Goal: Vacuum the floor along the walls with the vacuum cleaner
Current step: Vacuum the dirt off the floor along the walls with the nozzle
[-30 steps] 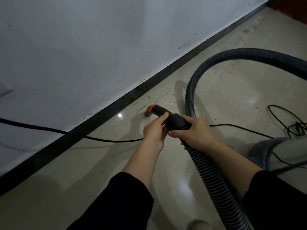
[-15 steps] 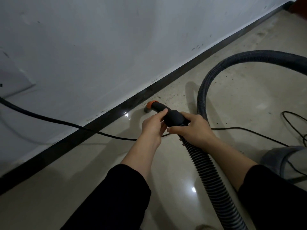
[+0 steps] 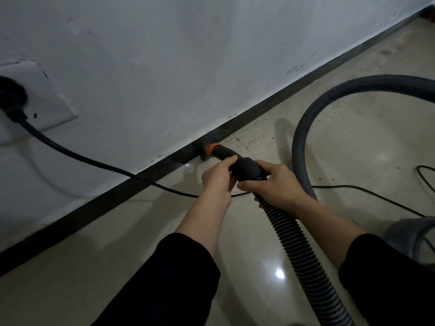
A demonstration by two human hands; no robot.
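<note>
The vacuum's black nozzle handle with an orange collar points at the floor right beside the black skirting board. My left hand grips the handle from the left. My right hand grips it from the right, where the ribbed grey hose joins. The hose runs down past my right arm and also loops back across the floor on the right. Dark specks of dirt lie on the floor just beyond the nozzle tip.
A black power cable runs from a plug in a wall socket on the left, across the floor under my hands. More thin cable lies at the right. A grey object sits at the right edge.
The nozzle has moved closer to the skirting board, along the wall. The view has shifted left and the wall socket with the plug has come into sight.
</note>
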